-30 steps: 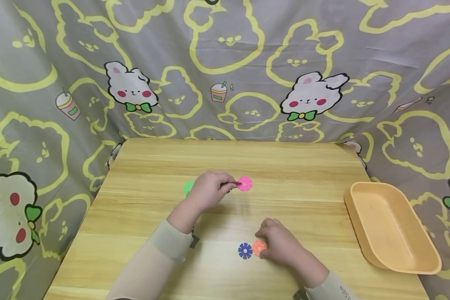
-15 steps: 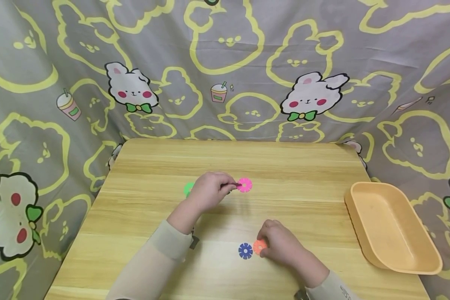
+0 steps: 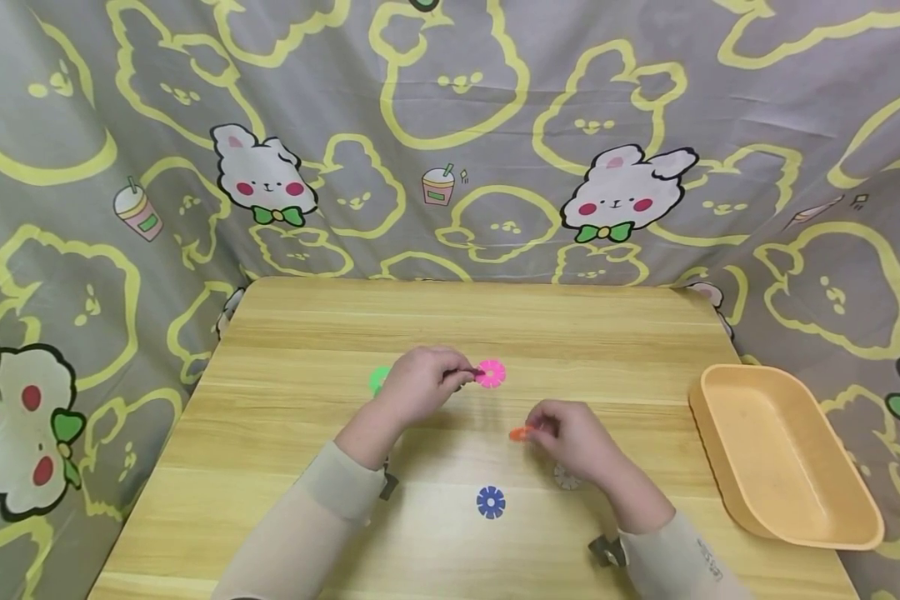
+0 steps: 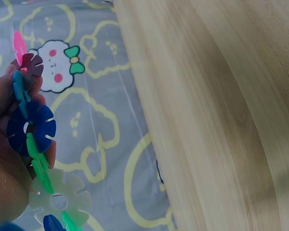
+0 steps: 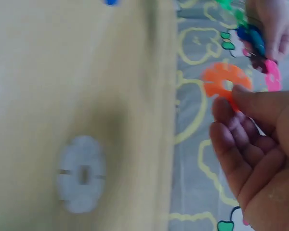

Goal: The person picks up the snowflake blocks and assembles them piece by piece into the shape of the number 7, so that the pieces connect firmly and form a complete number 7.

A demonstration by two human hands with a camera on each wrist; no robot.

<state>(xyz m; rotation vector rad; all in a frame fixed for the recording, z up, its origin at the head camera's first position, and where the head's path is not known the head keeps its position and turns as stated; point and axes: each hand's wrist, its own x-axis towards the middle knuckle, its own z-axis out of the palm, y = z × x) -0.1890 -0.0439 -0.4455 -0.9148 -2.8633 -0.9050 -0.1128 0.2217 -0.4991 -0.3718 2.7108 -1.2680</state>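
Observation:
My left hand (image 3: 420, 387) pinches a chain of slotted flower-shaped plastic discs above the table. In the left wrist view the chain runs from a pink disc (image 4: 19, 45) through maroon (image 4: 35, 66), teal (image 4: 20, 89), blue (image 4: 44, 126) and green discs (image 4: 38, 163) to a clear one (image 4: 77, 185). Its pink end sticks out past my left fingertips. Between thumb and fingers, my right hand (image 3: 581, 437) pinches an orange slotted disc (image 3: 519, 434), seen nearly edge-on in the head view. The orange disc is apart from the chain, nearer to me.
A dark blue disc (image 3: 483, 503) lies flat on the wooden table (image 3: 307, 333). Beneath my right hand lies a pale disc (image 3: 567, 478), partly covered in the head view. At the right stands an orange-yellow plastic tub (image 3: 765, 450). Patterned curtain (image 3: 495, 100) surrounds the table's far sides.
My right hand has picked the orange disc off the table beside the blue one and raised it towards the chain. A pale disc has come into view. My left hand has barely moved.

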